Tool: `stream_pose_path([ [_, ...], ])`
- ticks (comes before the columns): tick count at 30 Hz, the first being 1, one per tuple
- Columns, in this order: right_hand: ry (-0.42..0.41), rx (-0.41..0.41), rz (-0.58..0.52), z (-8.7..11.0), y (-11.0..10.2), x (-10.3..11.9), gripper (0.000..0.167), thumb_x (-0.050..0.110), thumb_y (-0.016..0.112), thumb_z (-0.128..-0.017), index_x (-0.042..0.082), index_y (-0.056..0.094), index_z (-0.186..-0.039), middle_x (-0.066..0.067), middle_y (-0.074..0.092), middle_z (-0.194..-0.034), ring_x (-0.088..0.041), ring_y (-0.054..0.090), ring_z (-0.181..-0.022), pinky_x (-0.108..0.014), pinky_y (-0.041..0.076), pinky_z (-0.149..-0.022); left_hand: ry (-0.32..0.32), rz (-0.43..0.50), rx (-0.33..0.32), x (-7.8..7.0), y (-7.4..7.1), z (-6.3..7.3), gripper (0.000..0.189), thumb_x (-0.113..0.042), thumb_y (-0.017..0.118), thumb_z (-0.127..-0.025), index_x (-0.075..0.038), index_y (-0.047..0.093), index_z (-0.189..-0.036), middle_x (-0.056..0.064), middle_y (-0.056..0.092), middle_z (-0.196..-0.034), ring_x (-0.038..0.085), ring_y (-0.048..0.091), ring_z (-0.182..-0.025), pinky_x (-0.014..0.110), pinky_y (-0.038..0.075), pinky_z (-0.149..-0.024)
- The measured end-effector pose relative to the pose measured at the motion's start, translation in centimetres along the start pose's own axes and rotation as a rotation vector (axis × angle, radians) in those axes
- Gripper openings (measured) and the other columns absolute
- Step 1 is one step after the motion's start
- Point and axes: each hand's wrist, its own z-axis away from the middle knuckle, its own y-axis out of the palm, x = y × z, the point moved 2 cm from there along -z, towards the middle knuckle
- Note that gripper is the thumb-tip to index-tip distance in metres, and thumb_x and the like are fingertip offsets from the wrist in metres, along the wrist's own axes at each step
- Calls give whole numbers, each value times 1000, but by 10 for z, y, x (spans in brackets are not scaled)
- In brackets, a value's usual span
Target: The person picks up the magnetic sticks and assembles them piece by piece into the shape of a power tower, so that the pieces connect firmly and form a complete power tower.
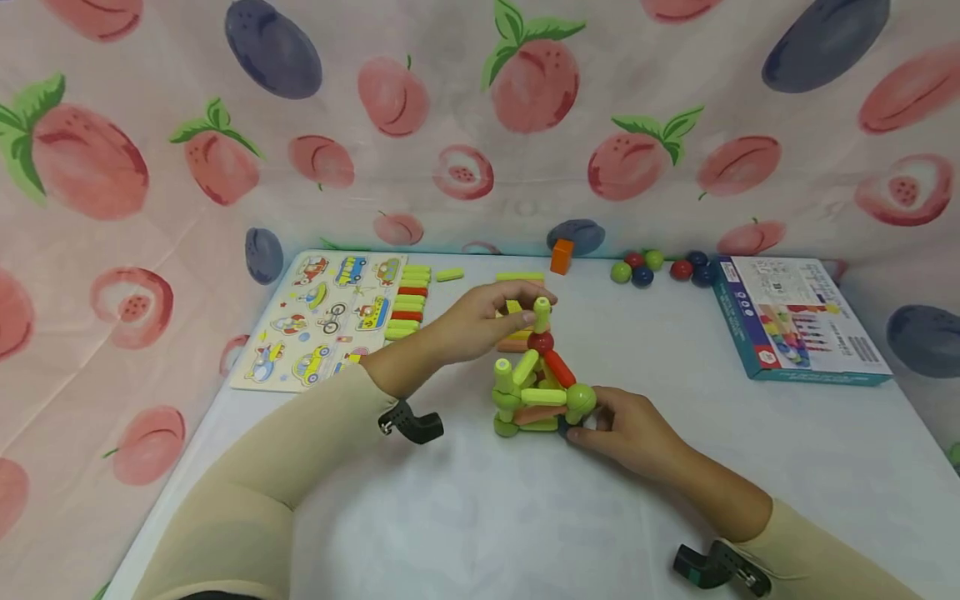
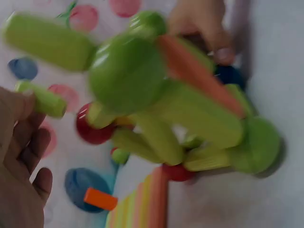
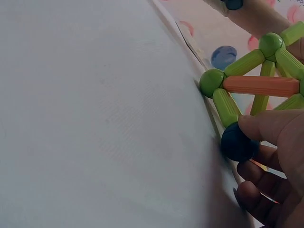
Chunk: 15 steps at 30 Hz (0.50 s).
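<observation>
A structure of green rods (image 1: 543, 397) and balls stands on the table, with a red ball (image 1: 540, 342) at its top. My left hand (image 1: 487, 317) pinches a short green rod (image 2: 43, 99) between thumb and fingers; in the head view it stands upright right over the red ball. Low on the right side, my right hand (image 1: 637, 429) grips a dark blue ball (image 3: 239, 141) at the structure's base with thumb and fingers. An orange rod (image 3: 261, 85) and a red rod (image 1: 558, 367) also join the frame. Another green rod (image 2: 47, 42) juts from a green ball (image 2: 126, 71) at one corner.
At the left lies a picture board (image 1: 300, 333), with green and red rods (image 1: 408, 300) beside it. Behind the structure are more rods (image 1: 519, 277) and an orange block (image 1: 561, 256). Loose balls (image 1: 642, 276) and a toy box (image 1: 810, 321) are at the back right.
</observation>
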Motion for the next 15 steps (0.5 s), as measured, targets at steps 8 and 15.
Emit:
stream_pose_path([
  [8,-2,-39,30,4,6,1,50,29,92,-85,10,72,-126,3,57,-79,-17,54,-74,-29,45,-62,-17,-97,41,10,17,10,42,-19,60,-109,-15,58,-151,1,64,-141,18,56,-131,43,48,-105],
  [15,34,-56,24,-8,-4,-3,41,20,86,-89,9,74,-126,0,62,-79,-21,57,-76,-33,49,-64,-96,-279,37,28,11,29,33,-25,68,-104,-16,68,-135,-2,70,-132,19,60,-132,48,45,-115],
])
